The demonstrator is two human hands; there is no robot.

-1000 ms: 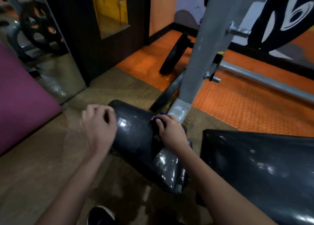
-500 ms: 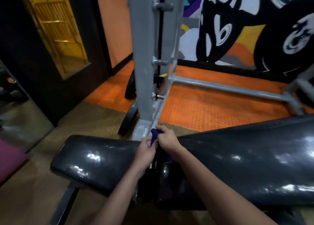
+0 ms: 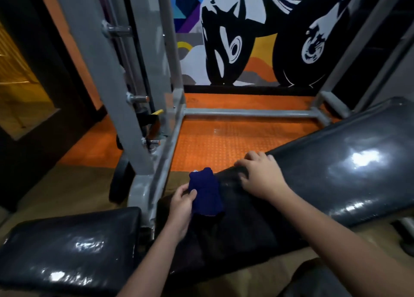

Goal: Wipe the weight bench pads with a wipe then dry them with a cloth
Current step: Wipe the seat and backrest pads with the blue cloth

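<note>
A dark blue cloth lies on the lower end of the long black back pad. My left hand grips the cloth's left edge with thumb and fingers. My right hand rests flat on the back pad's far edge, fingers spread, holding nothing. The shorter black seat pad sits at the lower left, shiny with light reflections. A gap with grey metal separates the two pads.
A grey steel rack upright with pegs rises at the left, its base bar running across the orange rubber floor. A black weight plate leans by the upright. A painted mural wall stands behind.
The view swung right along the bench. The cloth passed from my right hand to my left. My right hand moved out onto the back pad's edge.
</note>
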